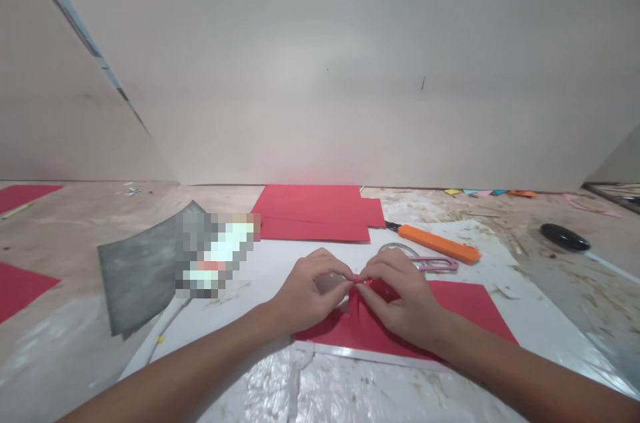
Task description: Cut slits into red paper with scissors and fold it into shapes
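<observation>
Over the middle of the table, a red paper card (470, 310) lies on a white sheet, with a pale strip (370, 354) along its near edge. A narrow red paper strip (354, 306) rises from the card between my hands. My left hand (305, 293) pinches the top of this strip between thumb and fingertips. My right hand (405, 296) pinches at the same spot from the other side, its fingertips meeting the left ones. The fingers partly hide the strip's top. Just behind my right hand lies a pink-handled tool (443, 264), partly covered by it.
An orange utility knife (435, 243) lies behind my right hand, near stacked red sheets (315, 213). A black oval object (565, 237) is at right. On the left are a grey sheet (137, 280), a blurred-out lit device (225, 253) and a white cable (167, 323). A white board (350, 76) stands behind.
</observation>
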Demonstrator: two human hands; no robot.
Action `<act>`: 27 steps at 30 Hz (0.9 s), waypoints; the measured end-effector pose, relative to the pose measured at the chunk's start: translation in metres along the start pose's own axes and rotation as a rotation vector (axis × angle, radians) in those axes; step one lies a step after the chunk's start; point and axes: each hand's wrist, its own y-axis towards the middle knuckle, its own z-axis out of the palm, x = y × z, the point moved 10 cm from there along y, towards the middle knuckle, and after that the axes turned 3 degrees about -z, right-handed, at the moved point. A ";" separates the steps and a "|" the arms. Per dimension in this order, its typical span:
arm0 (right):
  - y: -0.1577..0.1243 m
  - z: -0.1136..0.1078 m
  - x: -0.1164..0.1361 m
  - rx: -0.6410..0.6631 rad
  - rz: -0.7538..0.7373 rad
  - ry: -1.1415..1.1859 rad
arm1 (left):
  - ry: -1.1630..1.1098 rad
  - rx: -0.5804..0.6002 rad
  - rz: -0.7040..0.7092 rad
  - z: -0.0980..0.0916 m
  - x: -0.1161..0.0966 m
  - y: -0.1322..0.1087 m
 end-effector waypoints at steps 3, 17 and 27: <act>0.001 0.000 0.001 -0.007 -0.004 0.002 | -0.025 0.014 -0.039 0.001 0.003 0.001; 0.001 0.000 0.004 -0.007 -0.005 -0.020 | -0.025 -0.021 -0.055 -0.001 0.004 0.001; 0.001 0.001 0.003 0.000 -0.004 -0.024 | 0.030 0.000 0.025 0.002 0.002 -0.001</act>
